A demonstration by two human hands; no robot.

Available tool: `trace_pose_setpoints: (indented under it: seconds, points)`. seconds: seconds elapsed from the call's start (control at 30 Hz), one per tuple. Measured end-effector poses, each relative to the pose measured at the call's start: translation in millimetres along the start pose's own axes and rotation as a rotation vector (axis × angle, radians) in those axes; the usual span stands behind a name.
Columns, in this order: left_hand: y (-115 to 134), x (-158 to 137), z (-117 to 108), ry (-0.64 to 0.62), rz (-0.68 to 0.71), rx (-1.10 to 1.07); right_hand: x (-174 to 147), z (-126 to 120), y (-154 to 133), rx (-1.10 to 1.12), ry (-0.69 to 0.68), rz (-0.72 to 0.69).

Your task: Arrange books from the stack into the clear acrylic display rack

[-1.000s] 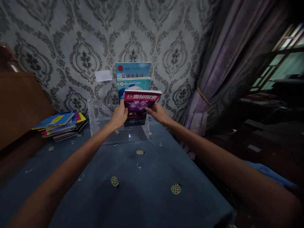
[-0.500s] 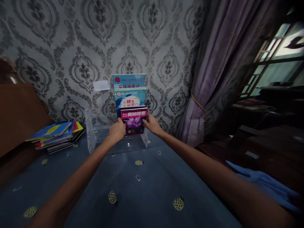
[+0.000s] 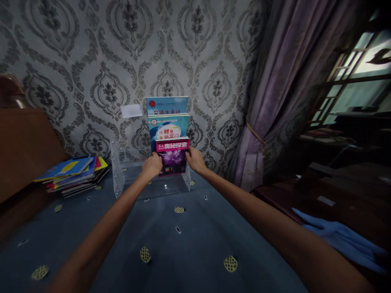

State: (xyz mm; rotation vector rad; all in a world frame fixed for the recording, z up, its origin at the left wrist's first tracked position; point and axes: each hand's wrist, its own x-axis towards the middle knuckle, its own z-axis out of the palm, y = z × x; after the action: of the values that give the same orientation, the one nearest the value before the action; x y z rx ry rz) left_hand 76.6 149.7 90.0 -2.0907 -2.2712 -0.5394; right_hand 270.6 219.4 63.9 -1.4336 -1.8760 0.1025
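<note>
Both my hands grip a magazine-like book [image 3: 173,158] with a pink and purple cover, one at each side edge. My left hand [image 3: 152,165] is closed on its left edge, and my right hand [image 3: 196,160] pinches the right edge. The book stands upright in the front of a clear acrylic rack [image 3: 134,185]. Behind it rise a light blue book [image 3: 169,127] with a round white title patch and, farther back, a taller blue book [image 3: 167,105]. Their lower parts are hidden.
A loose pile of books [image 3: 73,173] lies to the left, beside a brown box-like piece [image 3: 29,146]. The blue patterned tablecloth [image 3: 180,256] spreads in front. A purple curtain [image 3: 259,118] hangs at right, with a blue cloth or glove [image 3: 339,238] below.
The pink and purple book has straightened slightly between my hands, and the dark strip along its top has narrowed. The view has shifted a little.
</note>
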Motion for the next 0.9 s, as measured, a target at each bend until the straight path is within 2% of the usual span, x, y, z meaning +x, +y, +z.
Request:
trace_pose_setpoints:
  seconds: [0.9]
  points:
    - [-8.8, 14.1, 4.2, -0.018, 0.029, -0.027, -2.3, -7.9, 3.7, 0.083, -0.094, 0.09]
